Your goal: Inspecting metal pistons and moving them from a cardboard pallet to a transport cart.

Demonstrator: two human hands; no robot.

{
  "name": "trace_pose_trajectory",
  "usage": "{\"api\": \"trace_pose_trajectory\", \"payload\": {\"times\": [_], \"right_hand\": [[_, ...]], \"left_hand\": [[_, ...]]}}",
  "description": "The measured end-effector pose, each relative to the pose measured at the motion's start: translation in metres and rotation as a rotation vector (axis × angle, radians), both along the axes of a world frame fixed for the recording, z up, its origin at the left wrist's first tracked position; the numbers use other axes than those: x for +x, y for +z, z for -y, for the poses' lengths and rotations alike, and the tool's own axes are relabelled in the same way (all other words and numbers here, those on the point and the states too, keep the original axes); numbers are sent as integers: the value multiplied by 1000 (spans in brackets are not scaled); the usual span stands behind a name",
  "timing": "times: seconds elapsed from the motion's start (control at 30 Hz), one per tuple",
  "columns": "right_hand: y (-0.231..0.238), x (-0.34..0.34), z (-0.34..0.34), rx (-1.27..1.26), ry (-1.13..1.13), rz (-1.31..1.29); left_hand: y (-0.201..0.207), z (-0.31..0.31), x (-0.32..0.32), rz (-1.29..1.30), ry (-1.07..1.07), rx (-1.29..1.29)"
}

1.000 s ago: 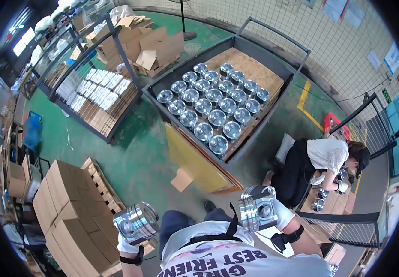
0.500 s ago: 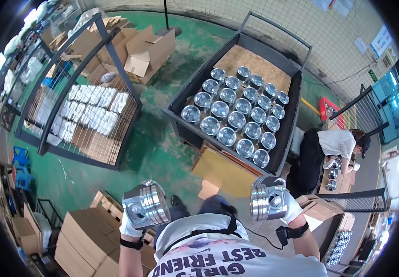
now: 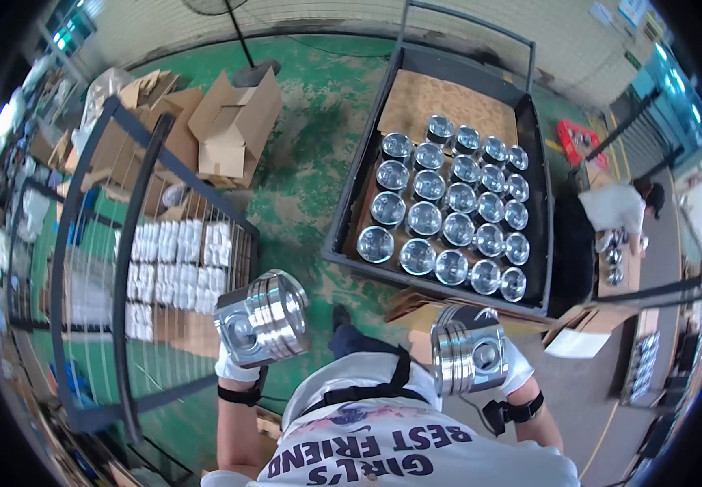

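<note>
A shiny metal piston (image 3: 265, 321) is gripped in my left hand (image 3: 238, 369), which wears a white glove and shows only partly beneath it. On the other side, my gloved right hand (image 3: 517, 367) is closed around a second piston (image 3: 471, 353), its ringed end turned inward toward the first. The two pistons are held apart, in front of my body at about waist height. Ahead of me stands a dark metal cart (image 3: 356, 178) with several rows of pistons (image 3: 425, 217) resting crown up in it. Most of my fingers are hidden behind the pistons.
A wire-sided cart (image 3: 87, 418) with white wrapped bundles (image 3: 176, 252) stands at left. Behind it are open cardboard boxes (image 3: 241, 130) and a fan stand (image 3: 255, 73). At right, a person (image 3: 611, 215) bends over a bench with pistons; a red crate (image 3: 581, 140) sits beyond.
My view has turned and shifted, so the piston cart appears farther right and the wire-sided cart larger and lower. Both hands keep their pistons; the left one is slightly higher in the picture.
</note>
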State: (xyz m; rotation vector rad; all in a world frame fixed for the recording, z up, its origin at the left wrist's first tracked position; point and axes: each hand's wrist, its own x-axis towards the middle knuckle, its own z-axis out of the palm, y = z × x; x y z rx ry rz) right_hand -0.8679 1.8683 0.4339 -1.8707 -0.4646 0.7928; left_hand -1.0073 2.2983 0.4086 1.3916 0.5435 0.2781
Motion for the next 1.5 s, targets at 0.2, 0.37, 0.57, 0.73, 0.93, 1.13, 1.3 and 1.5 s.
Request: {"api": "trace_pose_trajectory", "payload": {"times": [0.2, 0.37, 0.57, 0.73, 0.93, 1.13, 1.3, 1.5], "right_hand": [[-12, 19, -56, 331, -735, -699], [-2, -21, -75, 228, -721, -310], [17, -48, -147, 518, -1275, -335], [30, -67, -190, 810, -1632, -326], [26, -79, -216, 634, -1661, -283], [11, -75, -245, 821, -1937, -261], [28, -28, -274, 442, -1929, -145], [57, 51, -315, 265, -2049, -108]], "left_hand": [[-12, -85, 88, 63, -100, -224], [-40, -163, 205, 289, -375, -466], [-37, -189, 337, 47, -557, -210], [-86, -230, 404, 54, -711, 150], [-92, -237, 481, 138, -822, 455], [-97, -219, 532, 6, -751, -516], [-77, -193, 592, -189, -736, -851], [-40, -182, 659, -15, -1126, -988]]}}
